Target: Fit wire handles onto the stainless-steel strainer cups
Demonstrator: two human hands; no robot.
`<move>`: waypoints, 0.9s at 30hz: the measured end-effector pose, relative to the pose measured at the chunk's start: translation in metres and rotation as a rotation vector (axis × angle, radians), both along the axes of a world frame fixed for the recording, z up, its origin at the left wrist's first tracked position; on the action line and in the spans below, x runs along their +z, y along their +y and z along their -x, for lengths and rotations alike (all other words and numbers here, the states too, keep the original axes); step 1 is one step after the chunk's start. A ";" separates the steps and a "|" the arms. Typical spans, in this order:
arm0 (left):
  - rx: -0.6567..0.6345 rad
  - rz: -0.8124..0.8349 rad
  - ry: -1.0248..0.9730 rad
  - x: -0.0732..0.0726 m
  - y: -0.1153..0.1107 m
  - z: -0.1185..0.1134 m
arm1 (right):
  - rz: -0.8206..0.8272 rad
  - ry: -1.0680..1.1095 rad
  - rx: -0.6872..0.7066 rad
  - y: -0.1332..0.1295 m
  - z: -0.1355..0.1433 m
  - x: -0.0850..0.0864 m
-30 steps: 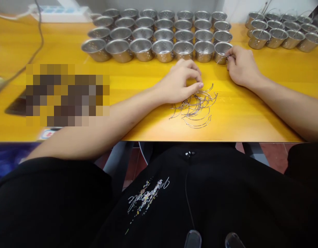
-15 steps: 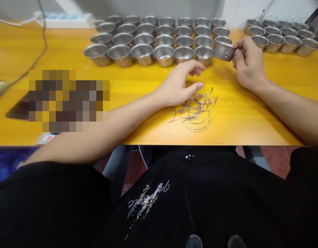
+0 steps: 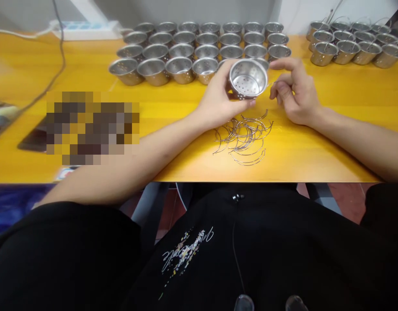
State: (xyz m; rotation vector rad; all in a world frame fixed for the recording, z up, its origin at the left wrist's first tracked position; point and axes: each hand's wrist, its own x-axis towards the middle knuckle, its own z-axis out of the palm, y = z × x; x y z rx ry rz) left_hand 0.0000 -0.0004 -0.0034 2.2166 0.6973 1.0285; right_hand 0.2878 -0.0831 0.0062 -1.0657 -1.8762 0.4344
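My left hand point(image 3: 217, 101) grips cup point(image 3: 248, 80), 12 o'clock of wire pile point(image 3: 249, 134). My right hand point(image 3: 298, 100), cup's 3 o'clock, pinches wire point(image 3: 272, 84). Likely fitting wire; next calls for steady cup, careful alignment.

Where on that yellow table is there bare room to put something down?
Bare tabletop shows between the wire pile and the right forearm, and between that forearm and the right-side cups. Cup rows crowd the back; the left hand, holding a cup, fills the middle.
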 end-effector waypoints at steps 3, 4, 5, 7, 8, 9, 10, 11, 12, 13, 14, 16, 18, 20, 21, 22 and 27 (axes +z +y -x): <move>-0.003 -0.064 0.002 -0.001 0.012 0.004 | 0.042 0.149 -0.032 0.006 -0.001 -0.001; -0.001 -0.093 -0.002 -0.001 0.013 0.006 | 0.037 0.166 -0.026 0.007 0.000 0.001; 0.006 -0.124 -0.003 0.000 0.014 0.008 | 0.026 0.171 -0.027 0.007 0.001 0.003; 0.026 -0.189 0.033 0.001 0.011 0.011 | 0.002 0.143 -0.051 0.007 0.003 0.009; 0.034 -0.215 0.070 0.002 0.009 0.012 | -0.008 0.119 -0.069 0.008 0.004 0.011; 0.041 -0.232 0.105 0.003 0.006 0.013 | -0.020 0.104 -0.086 0.009 0.005 0.012; 0.045 -0.236 0.129 0.004 0.004 0.013 | -0.028 0.095 -0.094 0.011 0.004 0.011; 0.048 -0.229 0.136 0.005 0.003 0.014 | -0.037 0.095 -0.096 0.014 0.004 0.011; 0.048 -0.214 0.128 0.005 0.002 0.014 | -0.046 0.098 -0.097 0.016 0.003 0.009; 0.047 -0.196 0.110 0.006 0.002 0.014 | -0.050 0.094 -0.103 0.018 0.002 0.008; 0.046 -0.179 0.095 0.006 0.002 0.014 | -0.049 0.081 -0.119 0.020 0.001 0.007; 0.044 -0.174 0.098 0.007 0.003 0.015 | -0.029 0.034 -0.181 0.020 0.000 0.006; 0.046 -0.204 0.117 0.009 0.003 0.017 | 0.006 0.002 -0.250 0.018 0.002 0.008; 0.048 -0.227 0.120 0.011 0.002 0.018 | 0.034 0.031 -0.289 0.017 0.003 0.009; 0.044 -0.226 0.121 0.011 0.001 0.018 | 0.046 0.076 -0.284 0.018 0.003 0.007; 0.040 -0.220 0.117 0.012 -0.001 0.018 | 0.058 0.142 -0.261 0.021 0.002 0.004; 0.044 -0.208 0.079 0.013 -0.007 0.014 | 0.162 0.458 0.046 0.033 -0.004 -0.014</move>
